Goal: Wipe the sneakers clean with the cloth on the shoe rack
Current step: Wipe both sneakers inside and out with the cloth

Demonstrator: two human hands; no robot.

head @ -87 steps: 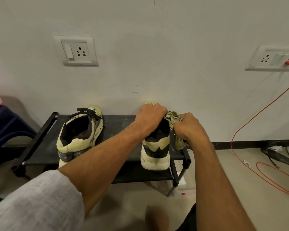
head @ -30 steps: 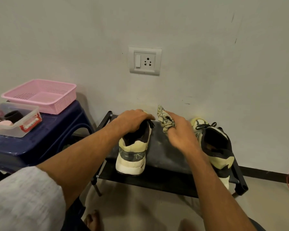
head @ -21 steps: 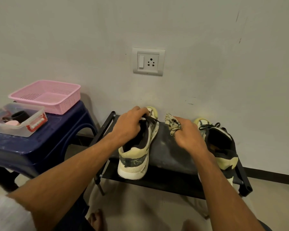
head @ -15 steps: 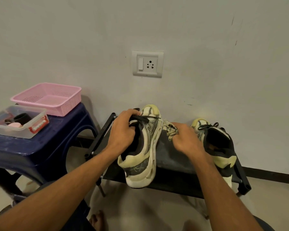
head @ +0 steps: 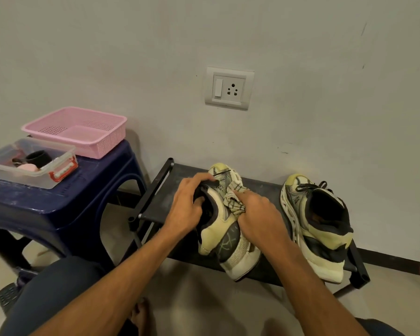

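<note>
Left hand [head: 187, 207]: fingers curled into the collar of the near sneaker [head: 224, 238]. Right hand [head: 260, 214]: fist bunching the checked cloth [head: 235, 202] against its upper. Sneaker tilted on its side, long axis wall-to-me, toe to wall, heel at the shoe rack [head: 155, 202] front edge. Cream mesh, dark panels. Second sneaker [head: 318, 226] upright, right.

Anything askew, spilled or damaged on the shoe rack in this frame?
Only the held sneaker: it is tilted onto its side with its heel past the front edge of the shoe rack, but the left hand grips it while the right hand presses the cloth on it. The other sneaker stands upright. No spills visible.
</note>
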